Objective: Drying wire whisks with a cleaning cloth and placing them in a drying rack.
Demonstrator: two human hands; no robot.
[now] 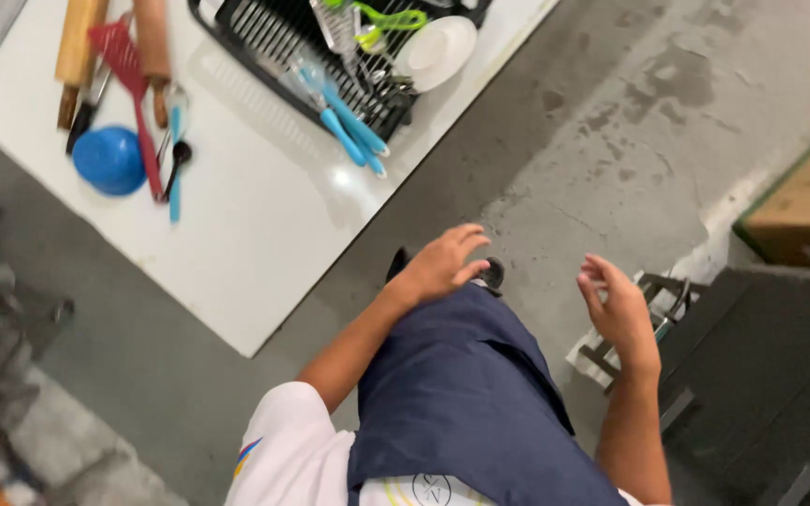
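- White table point(264, 244) up-left of both hands; nobody is near it, so a hasty reach could knock things off.
- Black dish rack point(278, 37) far above left hand point(438, 267), overloaded, may tip.
- Left hand spread, empty; right hand point(621, 309) loosely curled, empty, over metal frame point(653, 323), snag risk.

Looks like a rough back-of-house kitchen or dish area. There's a white table point(264, 225) with a black dish rack point(278, 33), rolling pins point(77, 47), a red spatula point(128, 70), plus a stained concrete floor point(630, 122).
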